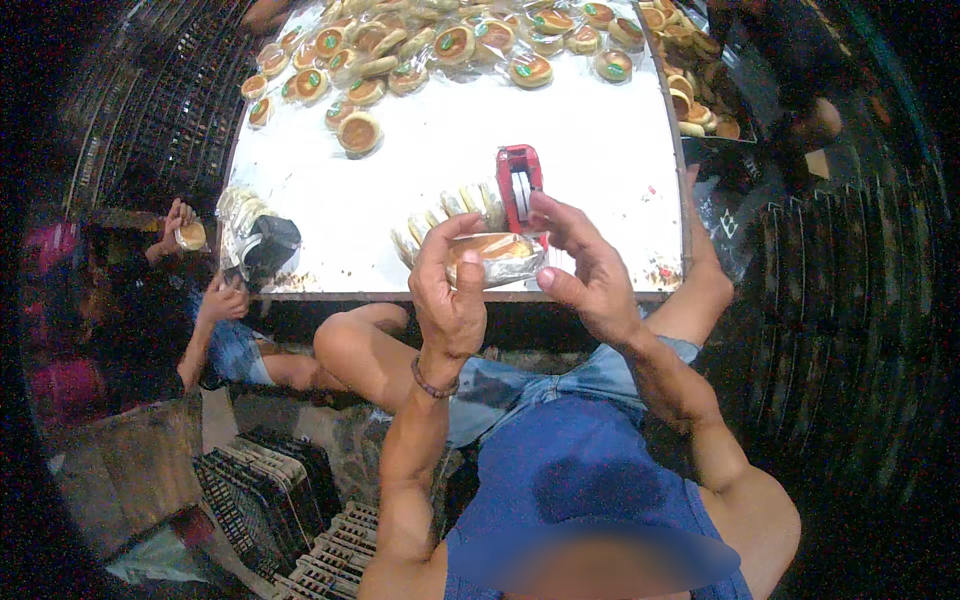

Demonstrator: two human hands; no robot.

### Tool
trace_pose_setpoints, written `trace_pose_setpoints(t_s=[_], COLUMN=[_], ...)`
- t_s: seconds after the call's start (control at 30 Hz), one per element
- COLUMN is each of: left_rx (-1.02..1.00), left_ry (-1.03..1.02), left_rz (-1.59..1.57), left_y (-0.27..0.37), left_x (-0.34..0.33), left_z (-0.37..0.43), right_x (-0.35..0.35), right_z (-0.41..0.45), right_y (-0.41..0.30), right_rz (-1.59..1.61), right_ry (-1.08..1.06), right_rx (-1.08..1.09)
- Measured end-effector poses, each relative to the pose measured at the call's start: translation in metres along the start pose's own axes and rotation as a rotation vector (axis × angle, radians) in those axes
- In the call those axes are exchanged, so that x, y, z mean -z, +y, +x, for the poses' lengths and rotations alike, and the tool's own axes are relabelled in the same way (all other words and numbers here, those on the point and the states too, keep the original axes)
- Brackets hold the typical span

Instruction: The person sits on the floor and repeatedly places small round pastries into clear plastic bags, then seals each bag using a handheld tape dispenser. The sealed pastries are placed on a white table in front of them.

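Note:
Above the near edge of the white tabletop, my left hand holds a round flat bread in clear plastic wrap, its thumb on the near side. My right hand is at the bread's right end with fingers spread and curved; whether its thumb touches the wrap is unclear. Just beyond the hands stands a red tape dispenser, partly hidden by my right fingers. To its left, several wrapped breads stand on edge in a curved row, partly behind my left hand.
Many wrapped breads with green labels lie across the table's far side. More breads fill a tray at the right. At the left, another person's hands are near a dark object and a wrapped bread. Plastic crates stand lower left.

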State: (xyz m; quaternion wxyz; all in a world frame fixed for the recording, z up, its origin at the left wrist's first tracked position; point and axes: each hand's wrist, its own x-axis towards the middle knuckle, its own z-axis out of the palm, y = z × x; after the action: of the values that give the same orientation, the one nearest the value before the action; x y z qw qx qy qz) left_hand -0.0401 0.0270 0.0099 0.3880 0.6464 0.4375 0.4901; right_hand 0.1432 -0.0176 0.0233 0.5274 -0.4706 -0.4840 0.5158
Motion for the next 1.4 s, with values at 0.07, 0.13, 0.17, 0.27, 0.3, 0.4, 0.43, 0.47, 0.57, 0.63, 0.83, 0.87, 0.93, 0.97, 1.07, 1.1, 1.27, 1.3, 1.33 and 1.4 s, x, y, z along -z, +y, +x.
trace_pose_setpoints(t_s=[0.07,0.13,0.17,0.27,0.3,0.4,0.43,0.47,0.57,0.63,0.83,0.87,0.93,0.97,1.07,1.1,1.27,1.3,1.33,1.4], left_rx=[0.009,0.021,0.032,0.109,0.156,0.133,0.071,0.089,0.488,0.539,0.706,0.724,0.819,0.748,0.637,0.566,1.012,1.051,1.073,1.129], left_ry=[0.001,-0.002,-0.026,-0.053,-0.039,0.175,0.287,0.315,0.462,0.488,0.227,0.208,0.176,0.235,0.366,0.391,0.384,0.388,0.448,0.462], left_rz=[-0.026,-0.035,-0.028,-0.057,-0.111,0.103,0.198,0.164,-0.433,-0.443,0.122,0.2,0.175,0.023,-0.322,-0.336,0.151,0.324,0.52,0.772], left_y=[-0.001,-0.003,-0.005,-0.016,-0.023,-0.045,-0.056,-0.066,-0.092,-0.119,-0.22,-0.235,-0.257,-0.265,-0.273,-0.275,-0.294,-0.298,-0.301,-0.301], left_x=[-0.001,-0.001,-0.001,0.003,0.004,0.011,0.015,0.018,0.028,0.058,0.068,0.063,0.059,0.066,0.096,0.107,0.112,0.1,0.081,0.051], left_z=[0.0,-0.002,-0.005,-0.012,-0.014,-0.029,-0.031,-0.033,-0.047,-0.034,0.022,0.026,0.03,0.035,0.055,0.076,0.225,0.247,0.266,0.286], right_x=[0.002,0.001,0.0,-0.01,-0.012,-0.027,-0.036,-0.047,-0.093,-0.109,-0.072,-0.063,-0.04,-0.027,0.003,0.011,0.026,0.027,0.027,0.028], right_z=[-0.001,0.002,0.005,0.017,0.019,0.025,0.026,0.027,0.026,0.026,0.051,0.056,0.068,0.072,0.073,0.071,0.061,0.06,0.058,0.055], right_y=[-0.003,-0.001,0.004,0.03,0.04,0.071,0.079,0.086,0.103,0.112,0.123,0.12,0.11,0.104,0.087,0.085,0.087,0.089,0.09,0.09], right_rz=[-0.275,-0.569,-0.582,-0.498,-0.533,-0.602,-0.606,-0.616,-0.448,-0.446,-0.581,-0.555,-0.561,-0.579,-0.523,-0.464,-0.454,-0.452,-0.459,-0.468], right_ry=[-0.022,-0.023,-0.051,-0.07,-0.068,-0.063,-0.054,-0.044,-0.226,-0.358,-0.293,-0.283,-0.261,-0.244,-0.191,-0.167,-0.137,-0.134,-0.128,-0.138], right_rx=[0.218,0.385,0.341,0.341,0.322,0.287,0.294,0.275,0.281,0.178,0.086,0.073,0.032,0.045,-0.086,-0.111,-0.239,-0.25,-0.292,-0.264])
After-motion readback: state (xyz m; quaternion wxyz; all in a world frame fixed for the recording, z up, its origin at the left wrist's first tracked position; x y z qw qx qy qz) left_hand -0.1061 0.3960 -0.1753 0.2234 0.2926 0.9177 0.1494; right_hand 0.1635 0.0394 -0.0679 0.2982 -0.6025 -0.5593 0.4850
